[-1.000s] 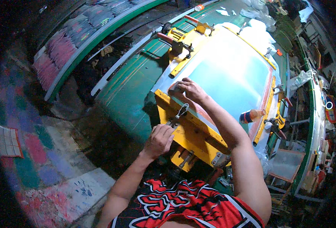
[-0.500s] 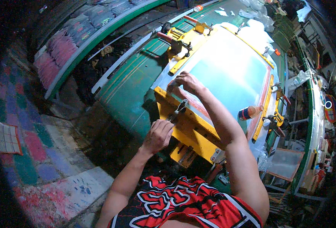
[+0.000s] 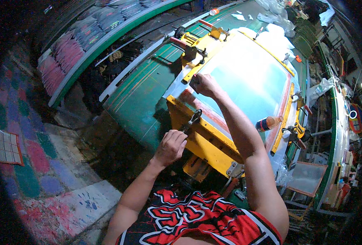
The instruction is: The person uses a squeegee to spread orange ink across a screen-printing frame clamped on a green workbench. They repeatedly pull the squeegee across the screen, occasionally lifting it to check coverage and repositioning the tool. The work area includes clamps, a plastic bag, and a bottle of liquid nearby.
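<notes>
My left hand (image 3: 170, 148) is closed at the near left of a yellow metal bar (image 3: 205, 130). Its fingers wrap the lower end of a metal piece with a ring-shaped head (image 3: 195, 116); whether that piece is fixed to the bar I cannot tell. My right hand (image 3: 204, 85) is curled over the left edge of a screen frame with pale blue mesh (image 3: 246, 87), by the end of another yellow bar (image 3: 194, 72). Its fingertips are pressed together, and what they hold, if anything, is hidden. Reddish stains run along the frame's near edge.
On the screen's right side lies a plastic bottle with orange-brown liquid (image 3: 269, 123). Yellow clamps (image 3: 298, 130) grip the right side. Beneath is a long green table (image 3: 140, 98). A rack with coloured printed pieces (image 3: 66, 49) stands at left; a smaller framed screen (image 3: 307, 178) leans at right.
My right hand has moved away from me along the frame's left edge, uncovering the stained corner. My left hand stays nearly in place, with the ring-headed piece slightly shifted.
</notes>
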`<state>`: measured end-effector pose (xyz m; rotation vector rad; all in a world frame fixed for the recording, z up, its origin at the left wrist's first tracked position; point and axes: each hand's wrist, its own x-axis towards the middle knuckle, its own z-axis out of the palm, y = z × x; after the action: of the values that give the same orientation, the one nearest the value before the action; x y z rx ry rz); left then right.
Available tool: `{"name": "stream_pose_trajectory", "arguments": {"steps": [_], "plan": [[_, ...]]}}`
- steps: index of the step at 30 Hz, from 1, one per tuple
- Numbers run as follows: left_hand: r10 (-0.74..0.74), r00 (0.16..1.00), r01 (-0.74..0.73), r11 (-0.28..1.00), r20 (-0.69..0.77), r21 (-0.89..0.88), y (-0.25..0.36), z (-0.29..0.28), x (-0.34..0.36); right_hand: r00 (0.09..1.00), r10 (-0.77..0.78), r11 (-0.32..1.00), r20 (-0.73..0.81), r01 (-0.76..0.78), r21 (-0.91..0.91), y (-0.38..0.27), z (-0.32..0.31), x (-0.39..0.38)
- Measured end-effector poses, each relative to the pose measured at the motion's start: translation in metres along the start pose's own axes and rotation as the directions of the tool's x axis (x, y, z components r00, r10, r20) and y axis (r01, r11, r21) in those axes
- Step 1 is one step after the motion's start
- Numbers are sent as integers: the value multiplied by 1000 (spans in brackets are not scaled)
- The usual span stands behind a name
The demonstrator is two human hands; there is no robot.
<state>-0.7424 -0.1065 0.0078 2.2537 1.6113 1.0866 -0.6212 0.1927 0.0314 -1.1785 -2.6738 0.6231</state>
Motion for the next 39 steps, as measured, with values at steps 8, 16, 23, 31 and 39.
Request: {"name": "stream_pose_trajectory", "arguments": {"steps": [8, 16, 23, 31, 39], "plan": [[-20, 1000, 20, 1000, -7, -17, -2, 2, -2, 987, -137, 988, -82, 142, 62, 11, 31, 13], [-35, 999, 35, 999, 7, -13, -1, 1, 0, 955, -274, 955, -116, 284, 80, 12, 48, 11], [5, 1000, -5, 1000, -29, -9, -1, 1, -1, 990, -137, 990, 30, 135, 43, -6, 12, -4], [19, 1000, -19, 1000, -12, -13, -4, 5, -1, 983, -86, 986, 164, 107, -127, 10, -20, -74], [18, 1000, -19, 999, -24, -31, -2, 4, 1, 980, -94, 987, 176, 115, -113, 35, -10, -151]]}}
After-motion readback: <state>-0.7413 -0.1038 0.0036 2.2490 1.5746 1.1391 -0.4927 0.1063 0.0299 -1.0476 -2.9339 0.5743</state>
